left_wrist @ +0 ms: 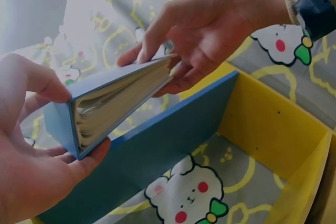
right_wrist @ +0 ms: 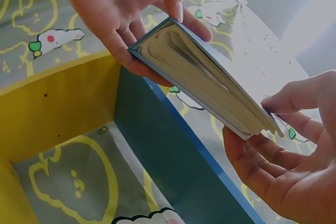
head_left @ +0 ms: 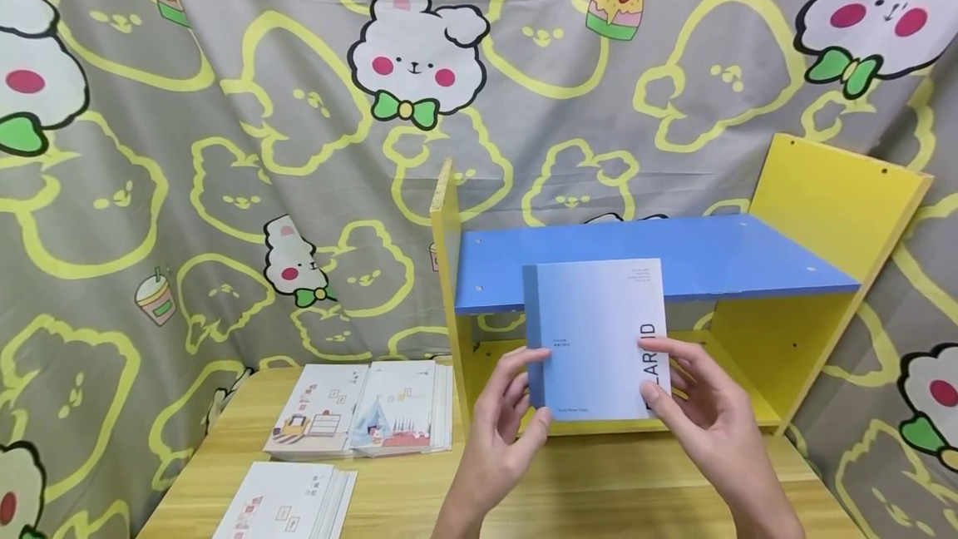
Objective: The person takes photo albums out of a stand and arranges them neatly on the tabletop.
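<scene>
A small square photo album (head_left: 595, 314) with a blue-to-white cover is held up in front of the shelf, its dark lettering running up the right side. My left hand (head_left: 503, 427) grips the blue spine edge, with the thumb and fingers on opposite covers. At the opposite edge, my right hand (head_left: 714, 418) pinches the album between thumb and fingers, partly hiding the lettering. Seen from the left wrist, the thick cream pages (left_wrist: 123, 100) bulge between the covers. The right wrist view also shows these pages (right_wrist: 194, 72) from one end.
Behind the album stands a shelf unit with a blue board (head_left: 711, 248) and yellow side panels (head_left: 831, 215). On the left of the wooden table (head_left: 202, 439) lie white booklet stacks (head_left: 318, 410), with another stack (head_left: 288, 506) nearer. A patterned curtain (head_left: 299, 190) hangs behind.
</scene>
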The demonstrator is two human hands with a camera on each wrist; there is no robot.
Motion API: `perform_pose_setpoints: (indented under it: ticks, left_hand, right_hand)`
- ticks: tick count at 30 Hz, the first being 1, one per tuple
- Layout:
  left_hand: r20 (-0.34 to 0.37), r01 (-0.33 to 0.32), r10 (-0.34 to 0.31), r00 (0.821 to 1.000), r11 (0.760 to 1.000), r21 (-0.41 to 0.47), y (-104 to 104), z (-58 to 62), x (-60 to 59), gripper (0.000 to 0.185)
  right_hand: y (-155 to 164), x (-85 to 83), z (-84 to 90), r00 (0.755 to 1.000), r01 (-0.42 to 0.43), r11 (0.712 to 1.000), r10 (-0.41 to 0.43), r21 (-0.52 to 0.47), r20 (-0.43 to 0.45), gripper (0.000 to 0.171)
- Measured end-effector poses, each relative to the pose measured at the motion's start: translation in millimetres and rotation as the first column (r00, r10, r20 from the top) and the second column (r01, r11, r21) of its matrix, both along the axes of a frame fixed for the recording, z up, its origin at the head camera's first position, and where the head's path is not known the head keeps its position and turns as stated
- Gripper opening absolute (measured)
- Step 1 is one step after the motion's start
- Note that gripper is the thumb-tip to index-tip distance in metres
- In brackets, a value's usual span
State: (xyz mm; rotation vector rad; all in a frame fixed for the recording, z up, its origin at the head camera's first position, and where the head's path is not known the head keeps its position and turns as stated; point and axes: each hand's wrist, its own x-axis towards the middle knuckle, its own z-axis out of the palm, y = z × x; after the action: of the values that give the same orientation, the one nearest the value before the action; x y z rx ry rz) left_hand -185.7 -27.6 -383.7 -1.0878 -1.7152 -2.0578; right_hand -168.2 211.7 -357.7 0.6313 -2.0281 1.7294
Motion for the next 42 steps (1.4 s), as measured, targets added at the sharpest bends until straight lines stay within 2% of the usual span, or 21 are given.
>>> perform_pose_setpoints:
  ticks: [6,17,26,42]
  left_hand:
    - [-0.064,0.011,-0.01,0.998,1.0,0.008,-9.9,-1.6,-6.2,0.061]
    - [-0.042,0.022,-0.022,0.999,1.0,0.008,-13.1,0.9,-7.0,0.06]
    - [-0.125,0.029,-0.026,0.992,0.999,0.017,-16.6,-0.3,-7.0,0.057]
    - [-0.089,-0.003,0.003,0.996,1.0,0.0,-27.7,-2.9,-0.4,0.058]
  right_hand:
    - [-5.7,-3.1,-2.3,1.0,-0.018,1.0,0.017,-0.012,-0.014,0.046]
    - [-8.9,-3.6,-2.1,1.0,-0.013,0.999,0.013,-0.029,-0.02,0.047]
    - [-12.8,-5.7,-4.6,1.0,-0.006,1.0,0.006,-0.015,-0.02,0.047]
    - [-21.2,-6.3,-6.7,0.998,-0.055,0.998,0.054,-0.007,-0.039,0.047]
